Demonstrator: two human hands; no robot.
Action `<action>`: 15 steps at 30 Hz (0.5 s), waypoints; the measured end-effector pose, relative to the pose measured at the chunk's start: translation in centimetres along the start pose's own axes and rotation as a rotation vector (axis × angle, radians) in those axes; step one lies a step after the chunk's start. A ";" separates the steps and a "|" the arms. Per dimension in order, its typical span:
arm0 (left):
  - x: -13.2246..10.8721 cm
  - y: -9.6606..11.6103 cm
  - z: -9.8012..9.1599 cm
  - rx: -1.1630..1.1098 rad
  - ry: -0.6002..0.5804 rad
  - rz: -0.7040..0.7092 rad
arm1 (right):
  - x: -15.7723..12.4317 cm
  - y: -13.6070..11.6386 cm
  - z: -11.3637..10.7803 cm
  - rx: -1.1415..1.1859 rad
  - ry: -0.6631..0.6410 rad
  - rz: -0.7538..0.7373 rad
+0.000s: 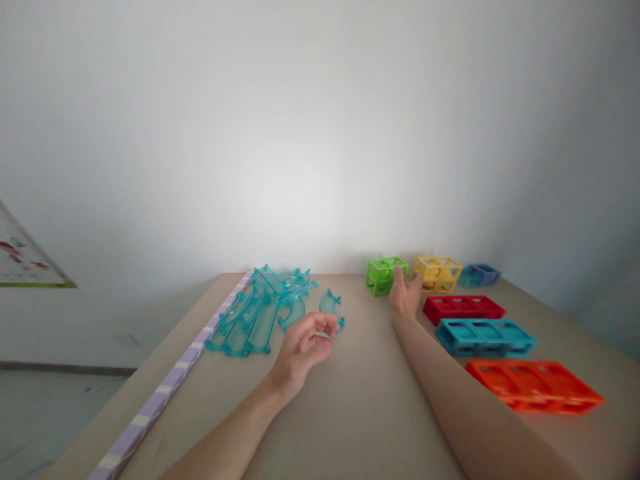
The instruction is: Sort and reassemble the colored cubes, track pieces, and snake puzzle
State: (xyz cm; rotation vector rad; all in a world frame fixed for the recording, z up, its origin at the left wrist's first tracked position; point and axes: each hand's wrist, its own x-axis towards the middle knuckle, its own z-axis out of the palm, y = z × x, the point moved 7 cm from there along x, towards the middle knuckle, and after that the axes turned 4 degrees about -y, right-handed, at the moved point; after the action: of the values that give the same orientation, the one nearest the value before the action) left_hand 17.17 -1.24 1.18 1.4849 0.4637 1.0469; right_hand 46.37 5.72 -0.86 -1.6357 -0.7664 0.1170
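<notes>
My right hand (404,294) reaches far across the table, fingers stretched out between a green open-frame cube (384,275) and a yellow frame block (439,273), its fingertips touching the green cube. My left hand (305,347) hovers over the table's middle, fingers curled loosely with nothing in them, close to a single clear teal curved track piece (331,305). A pile of clear teal track pieces (263,310) lies just left of it.
Along the right side lie a red block (463,308), a teal block (485,337) and an orange block (535,387), with a small blue block (479,275) at the back. A purple-and-white strip (170,383) runs down the table's left edge. A white wall stands behind.
</notes>
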 end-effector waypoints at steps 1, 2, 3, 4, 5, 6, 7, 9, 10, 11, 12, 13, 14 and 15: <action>0.0 0.0 0.0 0.000 0.000 0.001 | 0.0 -0.1 0.0 -0.004 0.000 0.001; 0.0 0.0 0.0 0.000 0.000 0.002 | -0.1 -0.1 -0.1 -0.009 0.000 0.001; 0.0 0.0 0.0 0.001 0.000 0.003 | -0.1 -0.2 -0.1 -0.013 0.002 0.001; 0.0 0.0 0.0 0.002 0.000 0.003 | -0.1 -0.2 -0.2 -0.018 0.005 0.002; 0.0 0.0 0.0 0.002 0.000 0.005 | -0.1 -0.2 -0.2 -0.024 0.011 0.003; -0.1 0.0 0.0 0.003 0.000 0.008 | 0.0 -0.2 -0.3 -0.031 0.020 0.005; -0.1 0.0 0.0 0.004 -0.001 0.010 | 0.0 -0.2 -0.4 -0.038 0.032 0.008; -0.1 0.1 0.1 0.007 -0.005 0.012 | 0.0 -0.2 -0.7 -0.051 0.058 0.014; -0.1 0.2 0.1 0.008 -0.007 0.010 | 0.0 -0.3 -0.8 -0.056 0.069 0.014; -0.1 0.2 0.2 0.009 -0.008 0.007 | -0.1 -0.3 -0.9 -0.060 0.078 0.012; -0.1 0.2 0.2 0.010 -0.010 0.005 | -0.1 -0.3 -0.9 -0.063 0.083 0.008; -0.1 0.1 0.2 0.010 -0.012 0.004 | -0.1 -0.4 -1.0 -0.064 0.087 0.002; -0.1 0.1 0.2 0.010 -0.013 0.002 | -0.1 -0.4 -1.0 -0.065 0.089 -0.004; -0.1 0.1 0.2 0.010 -0.013 0.003 | 0.0 -0.4 -0.9 -0.066 0.090 -0.011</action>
State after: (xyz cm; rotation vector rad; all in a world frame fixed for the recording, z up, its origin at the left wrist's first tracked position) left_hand 17.28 -1.43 1.24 1.5013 0.4585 1.0376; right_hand 46.63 4.92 -0.32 -1.6869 -0.7169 0.0103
